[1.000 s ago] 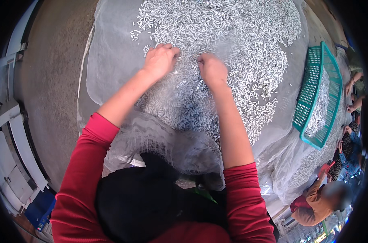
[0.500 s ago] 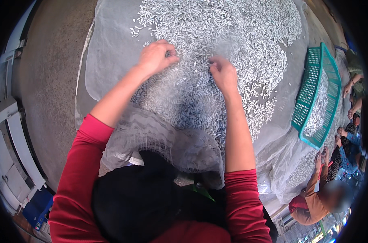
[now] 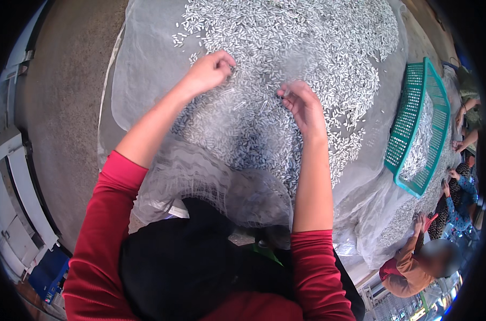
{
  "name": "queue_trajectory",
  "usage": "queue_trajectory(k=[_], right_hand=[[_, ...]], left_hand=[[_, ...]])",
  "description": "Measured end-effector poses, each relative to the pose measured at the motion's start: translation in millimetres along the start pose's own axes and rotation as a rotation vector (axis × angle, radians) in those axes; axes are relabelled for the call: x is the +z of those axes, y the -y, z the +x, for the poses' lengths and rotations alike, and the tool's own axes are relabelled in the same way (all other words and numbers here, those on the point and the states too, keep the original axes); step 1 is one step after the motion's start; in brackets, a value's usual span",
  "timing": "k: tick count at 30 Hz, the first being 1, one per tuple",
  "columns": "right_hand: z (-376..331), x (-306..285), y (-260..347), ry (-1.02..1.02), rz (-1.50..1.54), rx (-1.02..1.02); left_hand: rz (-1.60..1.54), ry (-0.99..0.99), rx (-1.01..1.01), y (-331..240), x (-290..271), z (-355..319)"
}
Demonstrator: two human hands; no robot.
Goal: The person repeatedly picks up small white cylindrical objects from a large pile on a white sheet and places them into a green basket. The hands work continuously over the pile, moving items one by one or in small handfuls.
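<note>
Observing remotely, I saw the left hand [image 3: 212,69] loosely curled, the right hand [image 3: 305,107] half-open, both apart; contents were indiscernible. Silvery pieces [image 3: 253,136] lay toward the near edge of the mesh sheet [image 3: 146,80], long axes mixed.

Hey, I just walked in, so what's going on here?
A person in red sleeves has both bare hands over a wide spread of small silvery pieces on pale mesh fabric. The left hand and right hand are apart, fingers curled; whether either grips a piece isn't clear. To the right stands a green basket with silvery material inside.
</note>
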State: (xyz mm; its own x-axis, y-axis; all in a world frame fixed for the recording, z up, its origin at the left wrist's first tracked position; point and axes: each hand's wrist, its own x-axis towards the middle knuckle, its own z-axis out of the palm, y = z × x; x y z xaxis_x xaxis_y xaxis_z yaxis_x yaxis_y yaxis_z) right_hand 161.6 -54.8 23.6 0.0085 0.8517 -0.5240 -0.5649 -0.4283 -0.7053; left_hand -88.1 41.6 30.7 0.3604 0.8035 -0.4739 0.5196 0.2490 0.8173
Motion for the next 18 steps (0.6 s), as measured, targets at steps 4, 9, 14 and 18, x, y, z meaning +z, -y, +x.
queue_trajectory(k=[4, 9, 14, 18], right_hand=[[-8.9, -5.1, -0.9, 0.095, 0.132, 0.003], [-15.7, 15.7, -13.3, -0.183, -0.975, -0.189], [-18.2, 36.8, -34.4, -0.244, -1.143, -0.215], [-9.4, 25.9, -22.7, -0.160, -0.216, 0.052]], left_hand=[[0.465, -0.027, 0.457, 4.6, 16.9, -7.9], [0.403, -0.050, 0.458, 4.6, 14.5, -2.8], [0.351, -0.106, 0.350, 2.7, 8.5, -0.8], [0.552, -0.209, 0.333, 7.4, 20.2, -7.9]])
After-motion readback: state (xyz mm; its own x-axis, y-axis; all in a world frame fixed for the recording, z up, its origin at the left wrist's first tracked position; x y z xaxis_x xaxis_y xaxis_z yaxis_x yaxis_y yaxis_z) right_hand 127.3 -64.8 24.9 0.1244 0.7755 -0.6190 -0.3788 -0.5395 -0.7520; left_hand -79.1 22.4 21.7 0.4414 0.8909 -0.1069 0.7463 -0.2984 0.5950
